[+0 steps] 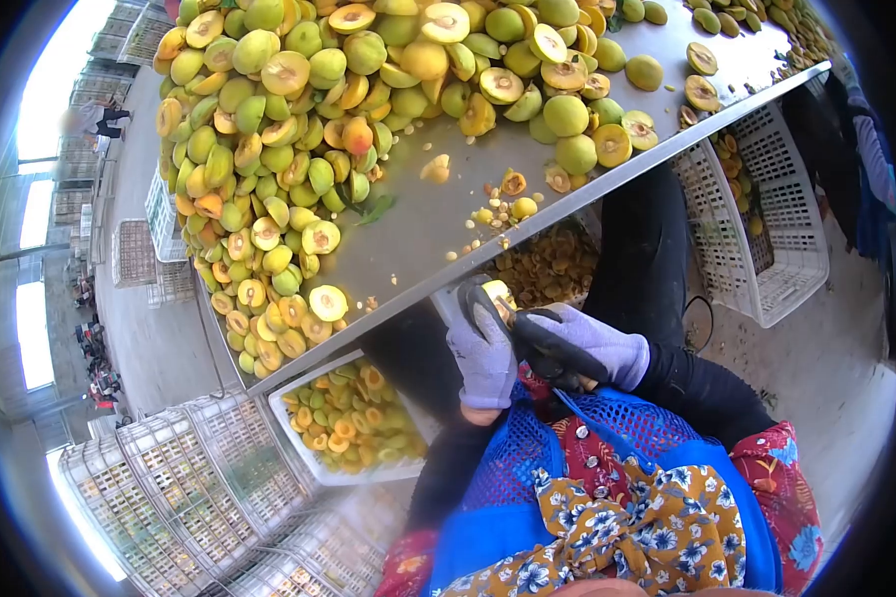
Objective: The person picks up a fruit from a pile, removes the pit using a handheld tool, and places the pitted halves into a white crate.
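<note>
My left hand (483, 350), in a lavender glove with a dark coating, is closed around a halved green-yellow apricot (500, 295), its pale cut face partly showing. My right hand (585, 344), gloved alike, presses in from the right with its dark fingers curled against the fruit. Whatever those fingers may hold is hidden. Both hands are in front of my apron, just below the metal table's edge (418, 289). On that table lies a large heap of green and yellow apricots (299, 129), many cut in half.
Loose pits and scraps (478, 221) lie near the table edge. Below left stands a white crate of apricot halves (353, 418); beneath the table is a pile of brownish pieces (546, 264). A white crate (757, 219) stands at right, and stacked crates (189, 478) at lower left.
</note>
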Motion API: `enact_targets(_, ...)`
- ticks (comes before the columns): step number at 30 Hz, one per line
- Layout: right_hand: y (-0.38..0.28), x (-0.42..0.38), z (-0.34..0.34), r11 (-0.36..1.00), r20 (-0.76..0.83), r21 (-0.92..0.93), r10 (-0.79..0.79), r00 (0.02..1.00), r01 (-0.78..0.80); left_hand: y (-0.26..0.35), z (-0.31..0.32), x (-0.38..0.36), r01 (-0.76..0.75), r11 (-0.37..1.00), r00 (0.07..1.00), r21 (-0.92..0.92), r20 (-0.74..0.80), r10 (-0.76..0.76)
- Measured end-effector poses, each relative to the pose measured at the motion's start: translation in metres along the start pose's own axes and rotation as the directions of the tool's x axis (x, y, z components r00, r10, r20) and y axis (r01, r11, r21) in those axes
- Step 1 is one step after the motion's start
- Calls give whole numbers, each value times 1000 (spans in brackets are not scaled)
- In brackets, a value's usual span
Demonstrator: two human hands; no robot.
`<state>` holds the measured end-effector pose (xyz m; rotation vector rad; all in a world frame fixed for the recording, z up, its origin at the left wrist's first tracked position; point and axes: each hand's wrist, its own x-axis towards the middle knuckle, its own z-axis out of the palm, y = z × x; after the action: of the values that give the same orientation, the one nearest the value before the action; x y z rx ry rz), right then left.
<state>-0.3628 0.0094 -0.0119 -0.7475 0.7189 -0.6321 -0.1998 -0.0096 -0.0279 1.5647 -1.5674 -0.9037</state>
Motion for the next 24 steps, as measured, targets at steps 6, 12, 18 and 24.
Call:
enact_targets(6,15,-3,-4,970,29,-140,-199,980,201,-2,-5,0,-105,979,986,176,143,80)
enact_targets(12,6,-11,6,881,1,448,172,985,-154,-3,-5,-2,53,999,978,-5,203,-51)
enact_targets(18,47,-4,-10,347,463,806,132,876,-479,-16,-6,-7,-21,998,964,-57,265,36)
enact_targets(24,53,-2,-18,136,606,790,-32,795,-597,-18,2,-5,-53,989,954,-138,284,91)
